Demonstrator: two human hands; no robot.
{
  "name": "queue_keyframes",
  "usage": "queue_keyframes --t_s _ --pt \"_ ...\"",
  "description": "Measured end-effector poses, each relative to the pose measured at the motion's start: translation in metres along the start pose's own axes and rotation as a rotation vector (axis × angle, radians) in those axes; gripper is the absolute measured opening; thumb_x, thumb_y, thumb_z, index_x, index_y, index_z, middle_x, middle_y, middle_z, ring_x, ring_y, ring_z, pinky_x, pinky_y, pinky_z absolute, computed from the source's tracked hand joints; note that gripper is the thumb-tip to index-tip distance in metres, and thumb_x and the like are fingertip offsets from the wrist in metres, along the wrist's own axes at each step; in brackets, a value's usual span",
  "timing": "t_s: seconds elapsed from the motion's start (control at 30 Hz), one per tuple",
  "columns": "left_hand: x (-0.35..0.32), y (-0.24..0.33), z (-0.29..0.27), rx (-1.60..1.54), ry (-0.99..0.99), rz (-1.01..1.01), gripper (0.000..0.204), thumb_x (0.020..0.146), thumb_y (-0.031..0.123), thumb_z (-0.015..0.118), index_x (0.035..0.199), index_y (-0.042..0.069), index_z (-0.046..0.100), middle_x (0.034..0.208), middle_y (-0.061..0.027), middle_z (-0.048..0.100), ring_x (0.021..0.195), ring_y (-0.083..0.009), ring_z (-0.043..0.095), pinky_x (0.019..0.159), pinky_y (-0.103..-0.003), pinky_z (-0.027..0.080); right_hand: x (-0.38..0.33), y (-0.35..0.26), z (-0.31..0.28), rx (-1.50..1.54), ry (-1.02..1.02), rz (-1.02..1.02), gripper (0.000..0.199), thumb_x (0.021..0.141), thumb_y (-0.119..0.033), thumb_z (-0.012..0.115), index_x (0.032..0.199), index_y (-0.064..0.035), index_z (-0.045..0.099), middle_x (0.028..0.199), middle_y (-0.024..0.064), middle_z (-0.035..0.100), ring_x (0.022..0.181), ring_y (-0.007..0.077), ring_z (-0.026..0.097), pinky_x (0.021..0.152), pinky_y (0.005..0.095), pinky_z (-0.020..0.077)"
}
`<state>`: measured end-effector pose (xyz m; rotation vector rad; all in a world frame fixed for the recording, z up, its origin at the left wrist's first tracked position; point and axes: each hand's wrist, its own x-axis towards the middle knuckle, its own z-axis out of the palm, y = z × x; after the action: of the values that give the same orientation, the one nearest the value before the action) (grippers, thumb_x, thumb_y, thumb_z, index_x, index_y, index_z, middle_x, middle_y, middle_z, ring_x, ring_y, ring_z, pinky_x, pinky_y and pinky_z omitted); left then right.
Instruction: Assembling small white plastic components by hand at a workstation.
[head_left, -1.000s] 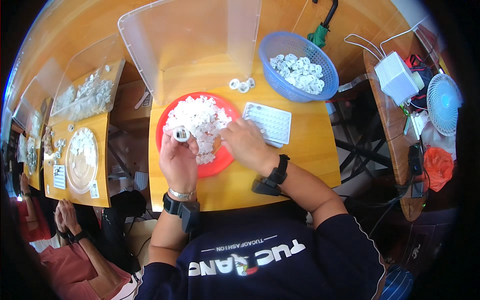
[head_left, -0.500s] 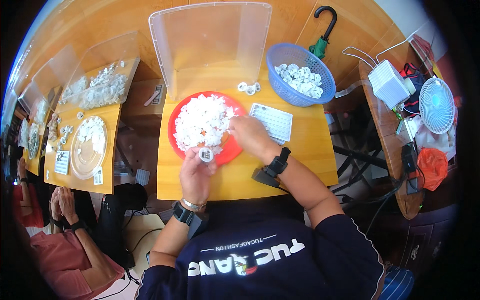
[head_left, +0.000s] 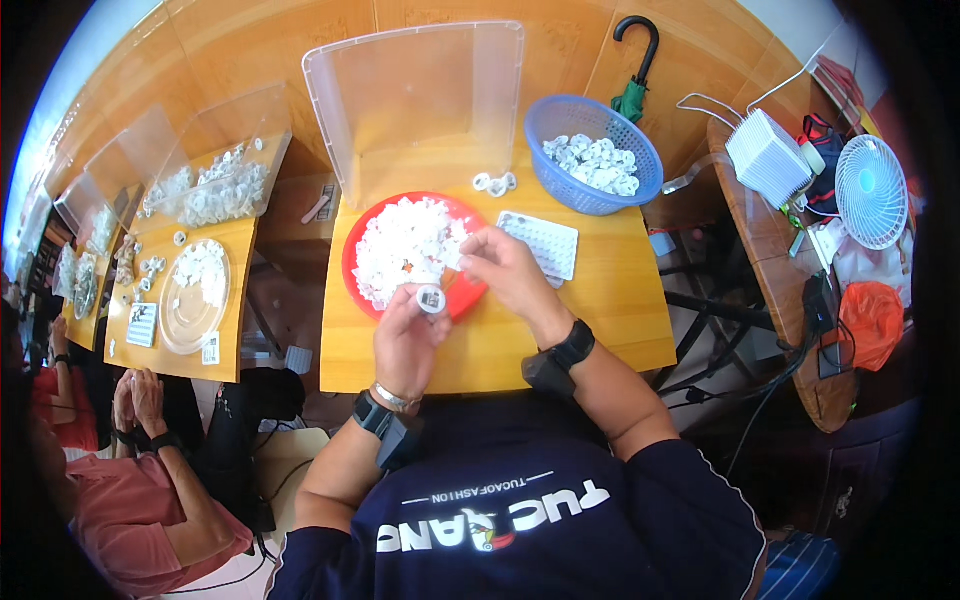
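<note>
Between the thumb and fingers of my left hand (head_left: 404, 350) is a small round white cap (head_left: 431, 299) with a dark patch in its middle. It is held in front of the red plate (head_left: 357, 291), which bears a heap of small white plastic pieces (head_left: 403, 240). My right hand (head_left: 508, 280) is over the plate's right side with thumb and fingers pinched together. Whatever is in that pinch is too small to make out. Just beyond it lies a white tray with rows of small hollows (head_left: 545, 248).
A clear plastic bin (head_left: 420, 110) stands on its side behind the plate. Several round white parts (head_left: 494, 184) lie near a blue basket (head_left: 596, 197) of similar parts. On the right, a side table (head_left: 752, 222) carries a fan (head_left: 871, 195). Another person's hands (head_left: 139, 398) are at the left.
My right hand has drawn slightly back toward me from the heap, its fingers still pinched. My left hand has shifted a little right with the cap. The view has tilted slightly.
</note>
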<state>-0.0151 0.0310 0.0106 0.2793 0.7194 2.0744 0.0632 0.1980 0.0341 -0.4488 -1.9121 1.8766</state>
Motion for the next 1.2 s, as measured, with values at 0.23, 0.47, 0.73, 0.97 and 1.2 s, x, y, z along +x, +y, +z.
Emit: queue_keyframes --t_s 0.23,0.47,0.73,0.97,1.2 --pt "0.005 0.002 0.025 -0.039 -0.063 -0.049 0.017 0.096 0.020 0.051 0.106 0.006 0.054 0.089 -0.0058 0.061 0.076 -0.0139 0.057 0.068 -0.027 0.046 -0.021 -0.027 0.009 0.093 0.046 -0.038 0.017 0.092 -0.002 0.062 0.107 0.0037 0.063 0.092 0.0039 0.067 0.080 0.0079 0.061 0.072 0.0238 0.0520" --pt "0.000 0.002 0.030 -0.032 -0.148 -0.047 0.020 0.097 0.023 0.050 0.105 0.005 0.053 0.087 -0.0075 0.062 0.072 -0.0147 0.057 0.065 -0.026 0.044 -0.040 -0.042 0.014 0.051 0.018 -0.115 0.015 0.092 -0.002 0.061 0.104 0.0041 0.066 0.093 0.0045 0.068 0.081 0.0076 0.062 0.073 0.0239 0.0524" --pt "-0.002 0.004 0.034 0.076 -0.106 -0.141 0.020 0.099 0.026 0.051 0.103 0.006 0.053 0.086 -0.0048 0.060 0.069 -0.0123 0.055 0.061 -0.024 0.042 -0.042 -0.063 0.001 -0.393 -0.081 -0.363 0.013 0.086 -0.001 0.060 0.093 0.0002 0.070 0.087 0.0127 0.066 0.075 0.0250 0.066 0.069 0.0327 0.0514" --pt "-0.007 -0.004 0.033 0.107 -0.084 -0.174 0.017 0.099 0.024 0.050 0.101 0.007 0.052 0.084 -0.0033 0.058 0.067 -0.0118 0.054 0.060 -0.025 0.041 -0.050 -0.067 -0.001 -0.502 -0.142 -0.362 0.016 0.084 -0.002 0.055 0.090 0.0002 0.070 0.085 0.0149 0.065 0.077 0.0313 0.065 0.070 0.0384 0.0514" --pt "-0.012 -0.010 0.037 0.095 -0.093 -0.140 0.015 0.100 0.022 0.050 0.101 0.007 0.052 0.085 -0.0037 0.058 0.069 -0.0124 0.054 0.060 -0.025 0.041 -0.057 -0.065 0.001 -0.458 -0.081 -0.277 0.009 0.082 0.000 0.057 0.086 0.0008 0.065 0.082 0.0146 0.064 0.073 0.0317 0.064 0.066 0.0382 0.0512"
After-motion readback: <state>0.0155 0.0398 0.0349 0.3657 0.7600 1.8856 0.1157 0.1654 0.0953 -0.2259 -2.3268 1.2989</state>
